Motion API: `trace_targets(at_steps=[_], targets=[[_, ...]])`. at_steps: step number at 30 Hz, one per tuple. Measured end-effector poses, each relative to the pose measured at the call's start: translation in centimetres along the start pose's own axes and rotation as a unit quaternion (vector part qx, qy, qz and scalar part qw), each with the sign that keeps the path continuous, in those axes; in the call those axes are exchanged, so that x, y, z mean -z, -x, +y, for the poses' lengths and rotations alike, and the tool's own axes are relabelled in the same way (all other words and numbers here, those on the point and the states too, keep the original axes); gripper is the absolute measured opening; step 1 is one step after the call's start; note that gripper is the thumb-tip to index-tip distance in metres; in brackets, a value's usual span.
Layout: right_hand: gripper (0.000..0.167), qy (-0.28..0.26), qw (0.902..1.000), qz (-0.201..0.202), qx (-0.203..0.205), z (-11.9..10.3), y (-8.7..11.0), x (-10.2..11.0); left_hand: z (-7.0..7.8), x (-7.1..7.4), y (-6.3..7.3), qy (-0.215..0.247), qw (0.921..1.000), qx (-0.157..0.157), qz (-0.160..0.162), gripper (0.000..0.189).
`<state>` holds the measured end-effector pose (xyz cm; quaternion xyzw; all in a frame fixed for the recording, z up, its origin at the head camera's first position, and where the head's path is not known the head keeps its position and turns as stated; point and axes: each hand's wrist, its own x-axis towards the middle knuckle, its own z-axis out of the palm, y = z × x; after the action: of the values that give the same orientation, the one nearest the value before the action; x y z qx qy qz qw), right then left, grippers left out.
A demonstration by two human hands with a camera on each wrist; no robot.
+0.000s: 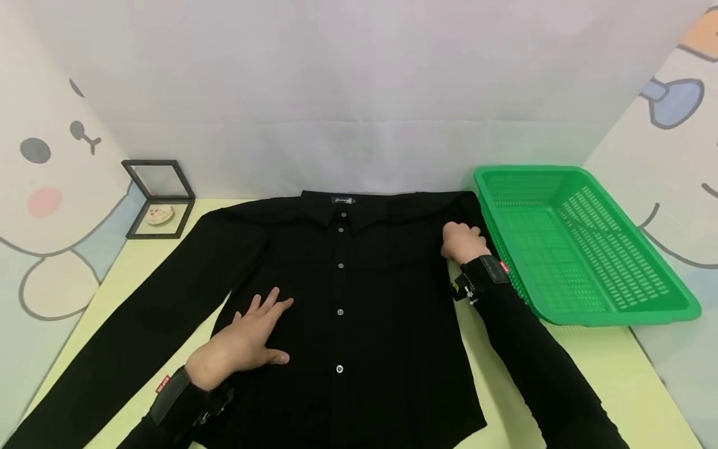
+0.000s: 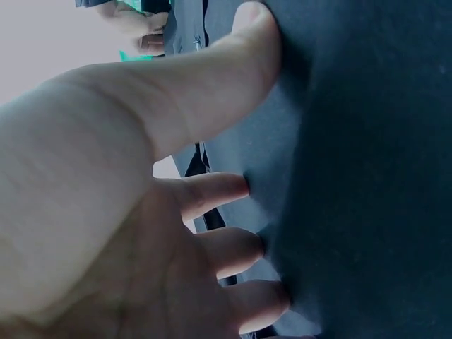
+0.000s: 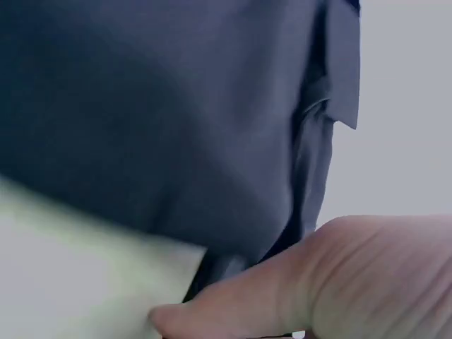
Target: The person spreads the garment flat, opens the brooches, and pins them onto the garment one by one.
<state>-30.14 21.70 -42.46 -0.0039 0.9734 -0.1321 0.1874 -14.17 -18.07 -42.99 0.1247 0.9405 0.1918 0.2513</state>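
A black shirt [image 1: 392, 312] lies front up on the pale yellow-green tabletop [image 1: 606, 368], its collar toward the white backdrop [image 1: 359, 81] and its lower edge running partly out of the head view. Inside the collar sits a small dark label [image 1: 343, 200] with pale lettering, too small to read. Five light buttons run down the middle below it. One sleeve stretches diagonally toward the near left corner; the other is mostly hidden by the right arm.

The left hand [image 1: 247, 340] is spread over the shirt front, fingers and thumb extended, with fingertips touching the cloth. The right hand [image 1: 464, 242] has its fingers curled and grips the shirt near the other armhole, just beside the green basket [image 1: 530, 169]. Each wrist wears a dark strap with a red tag, one on the left strap [image 1: 171, 394] and one on the right strap [image 1: 495, 269]; the white marks on both tags cannot be made out.

The basket, slotted and plastic, shows no lettering. At the far left stands a black-framed case [image 1: 154, 236], lid raised, with a pale oval piece [image 1: 160, 214] in its base. Cartoon drawings cover the side panels.
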Motion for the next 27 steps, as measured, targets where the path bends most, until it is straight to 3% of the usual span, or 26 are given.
trace_targets(at_steps=[3,6,11,14,17,19,22,24,27], targets=[[0.015,0.022,0.9976,0.065,0.006,0.5,0.5,-0.6,0.1,0.0,0.0,-0.002,1.0000,0.002,0.002,0.097],[0.019,0.030,0.9885,0.148,0.009,0.9,0.4,-1.1,0.1,0.0,0.0,0.001,1.0000,0.007,0.000,0.097],[0.020,0.012,0.9608,0.277,0.009,0.3,0.4,-1.3,0.2,0.0,0.1,0.000,1.0000,0.003,0.000,0.096],[0.023,0.000,0.9391,0.341,0.044,-0.6,0.7,-1.4,0.2,0.0,0.0,-0.002,1.0000,-0.001,0.003,0.096],[0.028,-0.010,0.9373,0.337,0.088,-1.3,1.1,-1.6,0.2,-0.1,0.0,0.000,1.0000,0.000,-0.002,0.096],[0.031,-0.026,0.9486,0.299,0.101,-1.7,1.2,-1.7,0.2,0.0,0.0,0.003,1.0000,0.000,-0.005,0.096],[0.050,-0.055,0.9720,0.209,0.091,-1.6,1.3,-1.8,0.2,0.0,0.0,0.005,1.0000,-0.001,-0.006,0.096],[0.057,-0.063,0.9800,0.174,0.074,-1.2,1.2,-1.8,0.2,0.1,0.0,0.006,1.0000,-0.001,-0.006,0.096],[0.046,-0.061,0.9770,0.197,0.056,-0.4,1.0,-1.6,0.2,0.2,0.1,0.006,1.0000,-0.004,-0.006,0.096]])
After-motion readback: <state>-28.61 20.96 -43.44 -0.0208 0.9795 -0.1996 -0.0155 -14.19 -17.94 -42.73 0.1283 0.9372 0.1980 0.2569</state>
